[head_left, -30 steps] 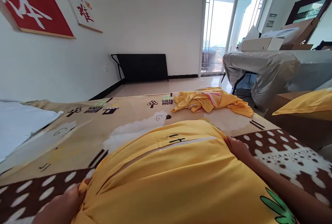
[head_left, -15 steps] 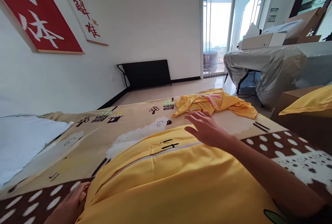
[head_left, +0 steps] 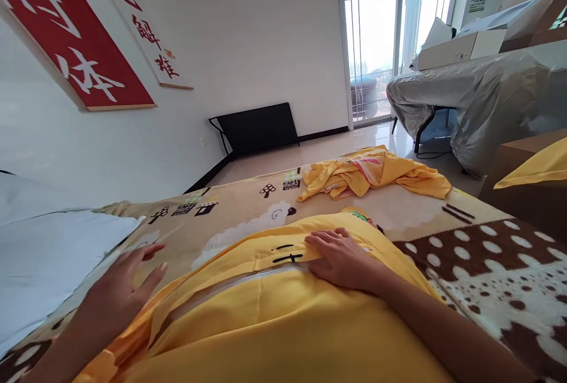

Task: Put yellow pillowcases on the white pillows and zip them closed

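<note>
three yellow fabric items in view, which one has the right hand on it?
The big yellow pillow nearest the camera: the right hand lies flat by its zipper. The crumpled yellow cloth lies farther off; the yellow cushion sits at right.

A right hand [head_left: 339, 259] lies flat on a yellow pillow [head_left: 283, 318] beside its white zip [head_left: 239, 283], the left hand [head_left: 121, 291] spread open above a patterned blanket [head_left: 478, 265], crumpled yellow cloth [head_left: 376, 175] beyond on the bed.
</note>
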`<state>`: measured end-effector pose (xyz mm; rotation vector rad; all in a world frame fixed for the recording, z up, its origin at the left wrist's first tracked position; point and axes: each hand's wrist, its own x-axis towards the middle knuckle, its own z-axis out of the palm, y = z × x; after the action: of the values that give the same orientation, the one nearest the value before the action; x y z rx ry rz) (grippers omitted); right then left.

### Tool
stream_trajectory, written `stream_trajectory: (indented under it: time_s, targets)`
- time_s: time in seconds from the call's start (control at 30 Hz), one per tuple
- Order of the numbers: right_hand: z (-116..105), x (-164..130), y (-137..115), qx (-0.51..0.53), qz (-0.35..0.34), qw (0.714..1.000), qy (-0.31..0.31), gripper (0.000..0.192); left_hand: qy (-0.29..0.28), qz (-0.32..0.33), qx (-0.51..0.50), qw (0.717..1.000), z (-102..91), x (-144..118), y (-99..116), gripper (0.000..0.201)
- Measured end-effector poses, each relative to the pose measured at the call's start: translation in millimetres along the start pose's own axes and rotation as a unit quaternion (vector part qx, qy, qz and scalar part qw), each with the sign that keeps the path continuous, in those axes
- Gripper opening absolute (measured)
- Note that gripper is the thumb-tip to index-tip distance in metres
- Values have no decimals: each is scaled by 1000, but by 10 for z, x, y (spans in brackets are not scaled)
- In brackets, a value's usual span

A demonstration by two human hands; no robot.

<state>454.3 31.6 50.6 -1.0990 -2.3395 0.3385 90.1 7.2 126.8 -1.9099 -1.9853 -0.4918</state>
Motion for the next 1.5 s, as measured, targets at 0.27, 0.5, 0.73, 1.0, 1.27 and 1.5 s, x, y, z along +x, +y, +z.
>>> stream_trajectory:
  time_s: [0.27,0.5,0.73,1.0,1.27,1.5]
  targets:
    - [-113,-33,136,20,24,999,-34,45,-108,553,-27,825,-348,-245,2075,17]
    - [-197,-9,340,-8,30,999,-42,39,-154,590,-55,791,556,-315,2553,22]
    - [-127,2,329,-110,45,992,-37,34,-109,559,-163,806,825,-364,2434,23]
    - [-306,331,-112,-295,94,939,-151,22,-127,550,-165,809,761,-379,2442,24]
    - [-172,488,-19,-263,237,928,-113,30,-146,553,-211,793,775,-377,2406,19]
    - [-326,249,220,-222,255,940,49,25,-110,512,-284,803,751,-325,2335,22]
